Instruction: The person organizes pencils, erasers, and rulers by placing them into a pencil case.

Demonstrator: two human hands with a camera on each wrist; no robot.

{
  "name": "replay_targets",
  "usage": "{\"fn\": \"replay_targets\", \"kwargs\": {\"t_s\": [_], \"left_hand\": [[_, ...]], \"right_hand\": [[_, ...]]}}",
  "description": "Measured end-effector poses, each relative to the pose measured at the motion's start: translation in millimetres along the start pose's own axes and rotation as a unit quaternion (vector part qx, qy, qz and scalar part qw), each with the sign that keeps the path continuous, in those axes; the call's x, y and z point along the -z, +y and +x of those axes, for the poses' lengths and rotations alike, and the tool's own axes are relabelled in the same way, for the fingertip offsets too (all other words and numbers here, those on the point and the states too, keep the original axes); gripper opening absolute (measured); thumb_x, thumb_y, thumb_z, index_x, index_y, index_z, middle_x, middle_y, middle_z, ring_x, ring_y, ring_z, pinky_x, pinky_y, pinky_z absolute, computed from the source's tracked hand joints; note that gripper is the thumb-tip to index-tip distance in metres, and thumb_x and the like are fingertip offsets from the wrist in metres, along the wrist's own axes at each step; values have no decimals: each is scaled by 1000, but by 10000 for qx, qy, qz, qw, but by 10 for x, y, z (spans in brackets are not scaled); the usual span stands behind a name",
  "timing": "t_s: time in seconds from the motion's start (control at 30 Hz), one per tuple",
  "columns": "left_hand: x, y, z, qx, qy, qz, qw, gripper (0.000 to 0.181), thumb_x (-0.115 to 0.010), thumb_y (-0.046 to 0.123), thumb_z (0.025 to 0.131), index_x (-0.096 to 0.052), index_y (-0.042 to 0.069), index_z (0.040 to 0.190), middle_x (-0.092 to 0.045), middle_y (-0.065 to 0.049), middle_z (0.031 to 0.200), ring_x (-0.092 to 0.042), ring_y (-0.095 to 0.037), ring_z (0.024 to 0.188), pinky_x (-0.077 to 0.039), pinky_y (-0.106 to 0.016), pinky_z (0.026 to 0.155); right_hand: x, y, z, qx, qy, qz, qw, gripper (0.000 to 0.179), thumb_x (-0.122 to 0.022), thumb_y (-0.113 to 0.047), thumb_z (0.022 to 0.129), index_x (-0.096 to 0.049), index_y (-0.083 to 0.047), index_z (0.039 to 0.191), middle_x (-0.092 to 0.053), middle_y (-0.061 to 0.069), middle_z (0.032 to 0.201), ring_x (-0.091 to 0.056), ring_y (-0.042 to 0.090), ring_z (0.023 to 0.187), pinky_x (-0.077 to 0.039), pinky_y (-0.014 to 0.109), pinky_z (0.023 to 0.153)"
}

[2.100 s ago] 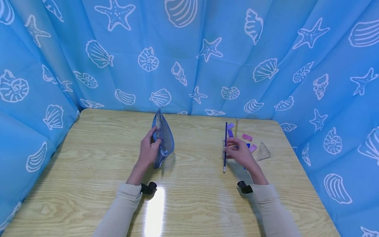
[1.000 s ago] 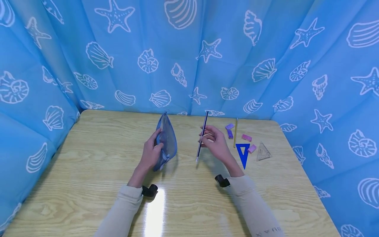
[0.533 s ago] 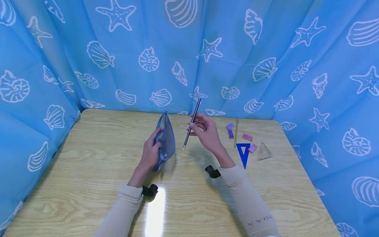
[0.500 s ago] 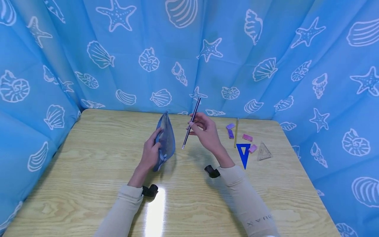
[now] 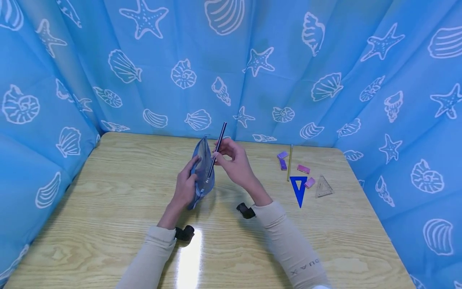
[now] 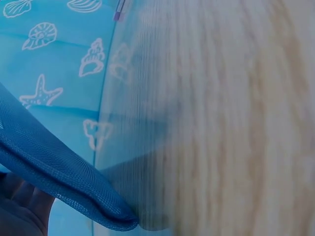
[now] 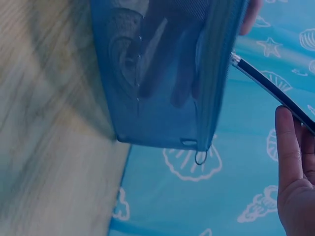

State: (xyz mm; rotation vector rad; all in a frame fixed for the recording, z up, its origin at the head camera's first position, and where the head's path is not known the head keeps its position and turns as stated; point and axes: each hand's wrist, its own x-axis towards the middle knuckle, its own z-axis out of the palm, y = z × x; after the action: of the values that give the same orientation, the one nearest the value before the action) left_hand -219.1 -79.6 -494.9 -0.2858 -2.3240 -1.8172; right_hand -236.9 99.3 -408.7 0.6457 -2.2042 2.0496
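Note:
My left hand (image 5: 185, 185) grips a blue mesh zip pouch (image 5: 203, 170) on edge above the table, with its mouth parted to the right. In my right hand (image 5: 236, 163) a dark striped pencil (image 5: 221, 135) is pinched, slanting with its eraser end down at the pouch's mouth. The right wrist view has the pencil (image 7: 268, 82) meeting the zip edge of the pouch (image 7: 162, 125); whether its tip is inside is unclear. Left-hand fingers and a curved, clear shape show through the mesh. The left wrist view catches the pouch (image 6: 64, 164) and part of the left hand (image 6: 23, 209).
At the table's right lie a blue set square (image 5: 300, 198), a clear set square (image 5: 323, 189) and a yellow pencil (image 5: 290, 162). Several purple and pink erasers (image 5: 303, 169) are scattered there. A blue shell-print curtain (image 5: 231, 72) surrounds the wooden table (image 5: 119, 180).
My right hand has picked the dark pencil up from beside the erasers and carried it left to the pouch. The left hand keeps its grip, with the pouch shifted slightly right.

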Motion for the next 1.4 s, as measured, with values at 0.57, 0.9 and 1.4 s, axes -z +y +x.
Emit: {"fn": "replay_targets", "kwargs": {"t_s": [0.57, 0.9, 1.4], "left_hand": [[-31, 69, 1, 231, 302, 203, 9991, 65, -39, 4, 88, -43, 3, 153, -49, -22, 152, -53, -42, 128, -44, -59, 102], [-45, 64, 0, 193, 259, 23, 9995, 65, -39, 4, 88, -43, 2, 153, -49, -21, 152, -53, -38, 115, -43, -47, 89], [-52, 58, -1, 255, 240, 82, 9994, 63, -38, 5, 90, -43, 3, 153, -51, -17, 152, -56, -37, 111, -41, -40, 80]], "right_hand": [[-141, 139, -71, -86, -350, -443, 9984, 28, -60, 3, 96, -59, 11, 123, -65, 28, 108, -67, 31, 92, -61, 34, 77], [-138, 161, -68, -311, -382, -705, 9963, 30, -58, -2, 99, -59, 7, 129, -65, 22, 110, -66, 32, 97, -61, 35, 79], [-172, 167, -7, -219, -191, -1334, 9906, 28, -61, -3, 98, -62, 4, 125, -66, 14, 107, -65, 26, 99, -54, 43, 93]]}}
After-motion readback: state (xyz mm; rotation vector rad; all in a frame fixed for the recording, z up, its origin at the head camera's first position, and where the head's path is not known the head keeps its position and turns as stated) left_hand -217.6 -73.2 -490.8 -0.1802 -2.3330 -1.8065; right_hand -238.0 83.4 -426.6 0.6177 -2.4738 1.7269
